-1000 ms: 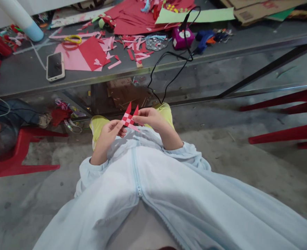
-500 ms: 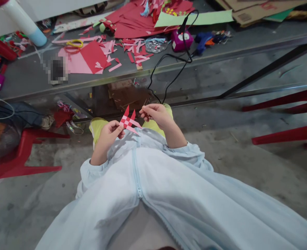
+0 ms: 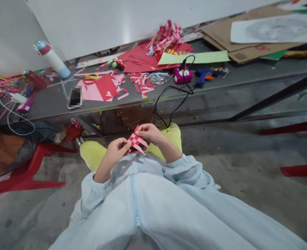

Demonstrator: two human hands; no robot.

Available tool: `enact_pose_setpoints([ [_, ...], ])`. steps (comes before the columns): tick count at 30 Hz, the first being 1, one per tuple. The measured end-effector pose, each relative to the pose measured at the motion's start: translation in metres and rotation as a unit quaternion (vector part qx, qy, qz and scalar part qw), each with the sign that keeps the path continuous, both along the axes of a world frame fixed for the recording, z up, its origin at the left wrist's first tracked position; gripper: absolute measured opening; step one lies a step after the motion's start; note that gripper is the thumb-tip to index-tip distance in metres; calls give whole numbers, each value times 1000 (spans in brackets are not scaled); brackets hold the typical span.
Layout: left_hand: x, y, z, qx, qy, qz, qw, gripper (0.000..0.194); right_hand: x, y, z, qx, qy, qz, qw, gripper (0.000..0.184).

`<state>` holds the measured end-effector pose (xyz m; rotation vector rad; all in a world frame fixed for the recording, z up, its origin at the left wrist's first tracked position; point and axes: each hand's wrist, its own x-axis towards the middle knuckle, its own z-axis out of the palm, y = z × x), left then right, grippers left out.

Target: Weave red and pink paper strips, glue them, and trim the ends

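A small woven paper fish, checkered red and pink with pointed strip ends, is held over my lap between both hands. My left hand pinches its left corner between thumb and fingers. On the upper right side, the fingers of my right hand are closed on the fish near a red point, covering part of the strips. Two pink ends stick out toward the lower right, below my right hand. Whether anything else thin is in my right fingers cannot be made out.
On the dark table lie pink and red paper sheets, cut strips, yellow-handled scissors and a purple plug block with a black cable. A bottle stands at left. Red stools flank me.
My right hand has moved left onto the paper fish, from being apart with a thin stick-like thing at its fingertips. My left hand keeps its grip. The view has tilted up.
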<state>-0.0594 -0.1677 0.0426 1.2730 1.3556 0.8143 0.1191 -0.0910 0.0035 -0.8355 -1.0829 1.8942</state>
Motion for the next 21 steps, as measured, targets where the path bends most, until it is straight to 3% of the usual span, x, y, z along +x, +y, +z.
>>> enact_pose_setpoints([
  [8, -1, 13, 34, 34, 40, 11, 999, 35, 13, 34, 15, 66, -21, -23, 997, 32],
  [12, -3, 22, 53, 62, 45, 35, 996, 34, 14, 46, 32, 29, 5, -32, 999, 49],
  [17, -11, 41, 64, 115, 46, 72, 990, 33, 5, 62, 54, -27, 12, 36, 999, 67],
  [19, -18, 56, 69, 129, 43, 85, 987, 32, 2, 70, 59, 18, -19, 30, 999, 68],
  [21, -27, 79, 76, 156, 38, 115, 980, 28, 2, 80, 62, 117, -100, -6, 988, 63],
])
